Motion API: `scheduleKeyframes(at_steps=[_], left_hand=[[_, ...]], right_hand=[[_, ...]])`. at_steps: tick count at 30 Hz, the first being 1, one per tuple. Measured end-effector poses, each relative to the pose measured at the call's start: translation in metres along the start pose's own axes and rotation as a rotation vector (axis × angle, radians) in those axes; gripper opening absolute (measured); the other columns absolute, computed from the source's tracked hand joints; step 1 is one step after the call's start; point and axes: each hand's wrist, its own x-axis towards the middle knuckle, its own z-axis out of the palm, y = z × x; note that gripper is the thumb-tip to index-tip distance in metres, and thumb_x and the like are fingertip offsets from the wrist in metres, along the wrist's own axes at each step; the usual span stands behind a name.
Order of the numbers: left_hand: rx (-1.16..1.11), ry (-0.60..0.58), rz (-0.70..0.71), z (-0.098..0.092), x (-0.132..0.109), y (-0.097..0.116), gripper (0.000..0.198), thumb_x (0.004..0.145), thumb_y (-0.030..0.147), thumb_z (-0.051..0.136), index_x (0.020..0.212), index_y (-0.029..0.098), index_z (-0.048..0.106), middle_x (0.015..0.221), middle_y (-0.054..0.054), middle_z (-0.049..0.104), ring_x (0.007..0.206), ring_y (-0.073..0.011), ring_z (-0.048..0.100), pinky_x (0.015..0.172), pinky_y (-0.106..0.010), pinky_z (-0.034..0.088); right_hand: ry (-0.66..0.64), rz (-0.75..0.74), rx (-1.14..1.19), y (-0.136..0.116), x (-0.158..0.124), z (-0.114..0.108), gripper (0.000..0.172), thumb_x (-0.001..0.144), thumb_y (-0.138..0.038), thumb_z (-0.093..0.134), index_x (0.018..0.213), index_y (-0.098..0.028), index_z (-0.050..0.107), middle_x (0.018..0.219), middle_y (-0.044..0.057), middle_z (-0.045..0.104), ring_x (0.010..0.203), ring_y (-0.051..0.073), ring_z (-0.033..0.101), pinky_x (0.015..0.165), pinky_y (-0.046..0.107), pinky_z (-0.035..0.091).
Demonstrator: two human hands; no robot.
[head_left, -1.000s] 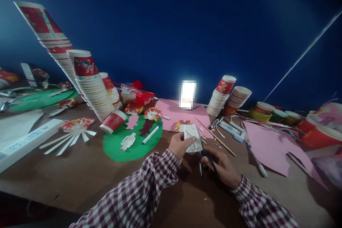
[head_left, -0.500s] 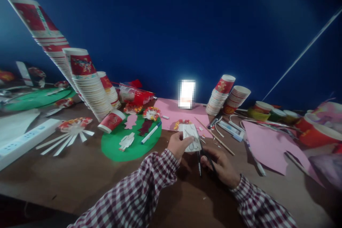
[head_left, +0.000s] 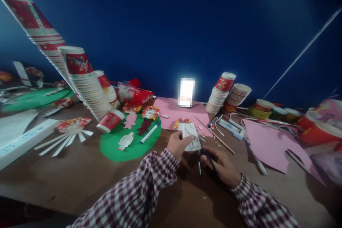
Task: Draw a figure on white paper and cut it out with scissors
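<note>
A small white piece of paper (head_left: 192, 144) with dark drawn outlines is pinched between the thumb and fingers of my left hand (head_left: 177, 144). My right hand (head_left: 219, 165) is closed around the dark handles of a pair of scissors (head_left: 210, 159), held just right of the paper's lower edge. How far the blades reach around the paper is hard to make out. A slim dark pen or brush (head_left: 199, 165) lies below the paper, between both hands. Left of my left hand, a green disc (head_left: 112, 151) carries figure-shaped cutouts (head_left: 126, 141) and a blue-capped marker (head_left: 150, 132).
Tall paper cup stacks (head_left: 85, 89) lean at the left, shorter stacks (head_left: 221, 92) stand at the back right. A white power strip (head_left: 29, 142) lies far left. Pink paper (head_left: 264, 142) and a wooden stick (head_left: 216, 136) lie right. A bright pixelated screen (head_left: 186, 92) stands behind.
The view has shifted very slightly. Both hands keep nearly the same place and grip, with the paper and scissors almost unmoved.
</note>
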Motion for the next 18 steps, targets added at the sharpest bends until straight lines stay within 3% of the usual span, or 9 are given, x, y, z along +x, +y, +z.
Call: scheduleKeyframes(at_steps=[18], left_hand=[[0.012,0.029,0.000,0.0003,0.0008,0.0015,0.032,0.051,0.024,0.076,0.076,0.008,0.065,0.070,-0.007,0.067,0.061,-0.0150,0.061,0.060,-0.027,0.051]], right_hand=[[-0.003,0.003,-0.030,0.0002,-0.0014,-0.0008,0.031,0.082,-0.037,0.054,0.105,-0.017,0.060,0.068,0.000,0.053,0.059,0.011,0.045,0.052,0.020,0.039]])
